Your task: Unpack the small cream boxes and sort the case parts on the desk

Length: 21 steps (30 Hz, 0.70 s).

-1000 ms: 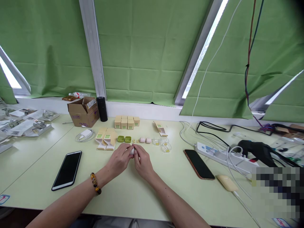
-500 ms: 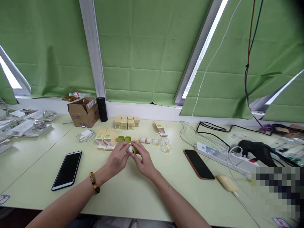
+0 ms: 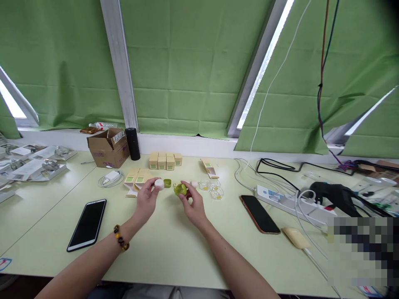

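Observation:
Between the fingertips of my left hand (image 3: 146,200) is a small white round cap (image 3: 159,184). My right hand (image 3: 195,206) grips a small green cup-like piece (image 3: 180,190), apart from the cap. Behind my hands a square green tray-like piece (image 3: 167,183) lies on the table. A pale pink piece (image 3: 194,184) shows partly past my right fingers. To its right are several clear plastic pieces (image 3: 216,192) with yellow marks. Opened tan cartons (image 3: 138,177) lie close to my left hand, which covers part of them.
Several closed tan boxes (image 3: 162,161) stand at the back, beside an opened carton (image 3: 208,167). Phones lie on the left (image 3: 87,224) and right (image 3: 260,214). A power strip (image 3: 289,203) with cables runs along the right. A cardboard box (image 3: 109,149) and black cylinder (image 3: 133,143) stand back left.
My hands have moved apart. The white cap and the green piece, together between both hands before, are now separate, cap in the left hand and green piece in the right.

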### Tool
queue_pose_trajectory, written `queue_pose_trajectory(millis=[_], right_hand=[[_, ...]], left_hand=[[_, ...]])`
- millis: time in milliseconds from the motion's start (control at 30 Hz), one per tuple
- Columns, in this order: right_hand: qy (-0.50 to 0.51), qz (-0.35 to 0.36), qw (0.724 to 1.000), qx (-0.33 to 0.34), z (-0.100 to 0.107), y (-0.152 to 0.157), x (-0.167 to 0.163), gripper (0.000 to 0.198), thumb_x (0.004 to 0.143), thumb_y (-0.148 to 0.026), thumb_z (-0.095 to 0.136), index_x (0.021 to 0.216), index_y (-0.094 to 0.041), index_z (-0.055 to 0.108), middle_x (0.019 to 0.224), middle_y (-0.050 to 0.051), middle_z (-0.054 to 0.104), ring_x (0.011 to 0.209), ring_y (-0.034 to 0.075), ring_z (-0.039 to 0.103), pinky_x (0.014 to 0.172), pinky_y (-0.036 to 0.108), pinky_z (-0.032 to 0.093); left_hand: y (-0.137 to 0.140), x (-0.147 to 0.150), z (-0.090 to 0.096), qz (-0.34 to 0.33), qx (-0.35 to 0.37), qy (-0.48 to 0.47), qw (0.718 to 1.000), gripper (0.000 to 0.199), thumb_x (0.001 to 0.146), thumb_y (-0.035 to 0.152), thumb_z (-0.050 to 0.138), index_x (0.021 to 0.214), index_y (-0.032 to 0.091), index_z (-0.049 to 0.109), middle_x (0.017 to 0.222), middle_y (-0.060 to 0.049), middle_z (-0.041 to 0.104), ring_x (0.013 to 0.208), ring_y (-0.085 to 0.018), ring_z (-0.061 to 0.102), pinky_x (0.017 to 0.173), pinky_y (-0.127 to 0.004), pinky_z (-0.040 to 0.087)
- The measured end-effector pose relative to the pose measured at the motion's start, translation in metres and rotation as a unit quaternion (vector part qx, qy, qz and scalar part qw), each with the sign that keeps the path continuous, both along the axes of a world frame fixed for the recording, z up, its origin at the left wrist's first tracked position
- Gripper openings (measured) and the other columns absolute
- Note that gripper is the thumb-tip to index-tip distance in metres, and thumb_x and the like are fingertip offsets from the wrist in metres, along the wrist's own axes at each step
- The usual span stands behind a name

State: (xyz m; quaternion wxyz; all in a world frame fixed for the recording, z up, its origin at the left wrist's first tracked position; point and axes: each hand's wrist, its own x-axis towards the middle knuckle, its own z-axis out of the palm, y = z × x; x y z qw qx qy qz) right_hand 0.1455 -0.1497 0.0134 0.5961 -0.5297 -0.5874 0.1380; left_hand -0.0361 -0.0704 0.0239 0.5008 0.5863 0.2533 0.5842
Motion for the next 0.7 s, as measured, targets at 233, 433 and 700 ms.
queue_pose_trajectory(millis=[233, 433, 700], right_hand=[[0.044, -0.023, 0.995, -0.088, -0.017, 0.010, 0.004, 0.048, 0.092, -0.041, 0.063, 0.135, -0.020, 0.064, 0.091, 0.004, 0.071, 0.070, 0.018, 0.061, 0.063, 0.030, 0.053], [0.009, 0.003, 0.989, -0.151, -0.025, 0.014, 0.002, 0.050, 0.091, -0.043, 0.061, 0.134, -0.019, 0.064, 0.093, 0.005, 0.074, 0.072, 0.019, 0.065, 0.067, 0.032, 0.055], [0.013, 0.013, 0.984, -0.177, -0.023, 0.013, 0.003, 0.049, 0.087, -0.041, 0.061, 0.132, -0.021, 0.063, 0.095, 0.005, 0.074, 0.071, 0.020, 0.068, 0.068, 0.035, 0.056]], left_hand=[[0.011, 0.000, -0.001, -0.179, -0.234, -0.205, 0.934, 0.044, 0.085, 0.027, 0.083, 0.123, 0.014, 0.066, 0.116, -0.011, 0.075, 0.111, -0.023, 0.073, 0.122, -0.048, 0.044], [0.005, 0.000, 0.003, -0.212, -0.277, -0.236, 0.907, 0.031, 0.091, 0.016, 0.073, 0.120, 0.010, 0.064, 0.115, -0.016, 0.077, 0.115, -0.026, 0.074, 0.121, -0.046, 0.046], [0.012, 0.000, -0.003, -0.204, -0.296, -0.245, 0.900, 0.027, 0.095, 0.010, 0.061, 0.121, 0.010, 0.065, 0.115, -0.016, 0.077, 0.114, -0.025, 0.075, 0.118, -0.044, 0.050]])
